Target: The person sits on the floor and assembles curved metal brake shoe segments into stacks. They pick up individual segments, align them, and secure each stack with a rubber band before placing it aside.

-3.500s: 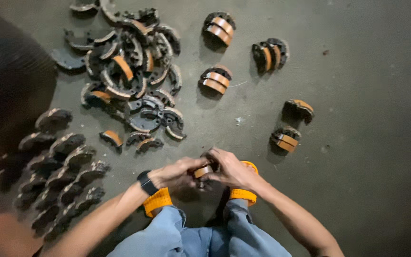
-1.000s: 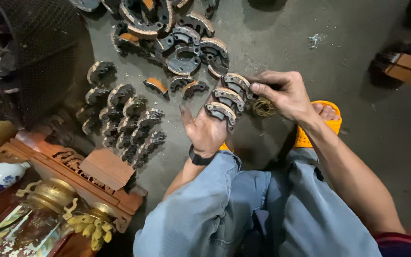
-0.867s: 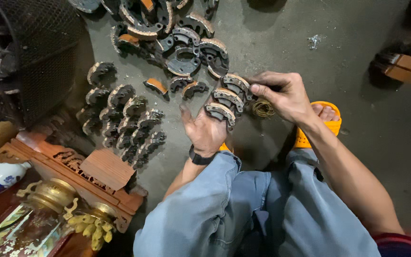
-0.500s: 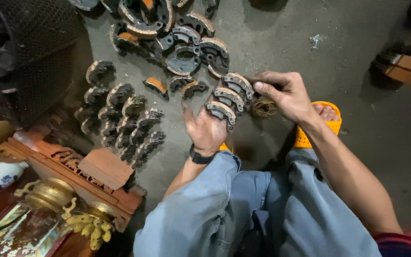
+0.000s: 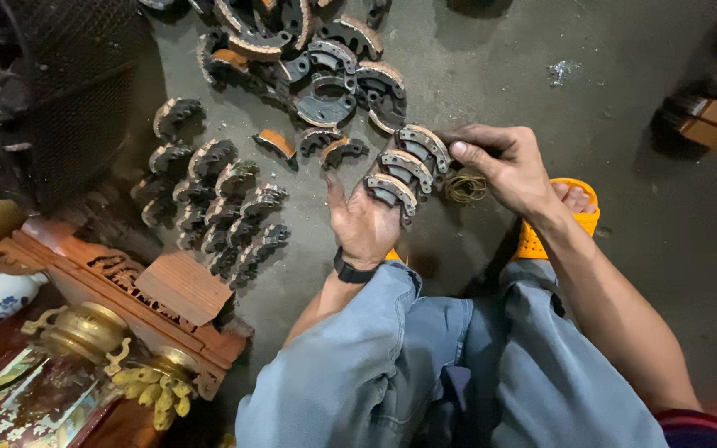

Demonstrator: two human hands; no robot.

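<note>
Three brake shoes [image 5: 406, 168], grey metal with tan lining, sit stacked in a short row between the two hands, just above frame centre. Left hand [image 5: 364, 222], palm open toward the stack, fingers spread upward, presses against the near end of the row at its 7 o'clock; a dark wristband [image 5: 350, 271] sits on that wrist. Right hand [image 5: 504, 164] closes on the far end at 2 o'clock, thumb and fingers pinching the top shoe. Coil of thin rubber bands [image 5: 465, 187] lies on the floor [image 5: 491, 66] just under the right hand, touching or nearly touching the stack; cannot tell which. At 11 o'clock from the hands, a loose pile of brake shoes [image 5: 317, 58]. At 9 o'clock, bundled shoes in neat rows [image 5: 213, 199]. Dark mesh basket [image 5: 76, 91] at far 10 o'clock. Carved wooden stand [image 5: 126, 294] with brass ornaments at 8 o'clock. Person in blue jeans [image 5: 425, 373], squatting; orange sandal [image 5: 562, 220] under the right forearm. Another bundle of shoes [image 5: 707, 120] at 3 o'clock, well apart.
</note>
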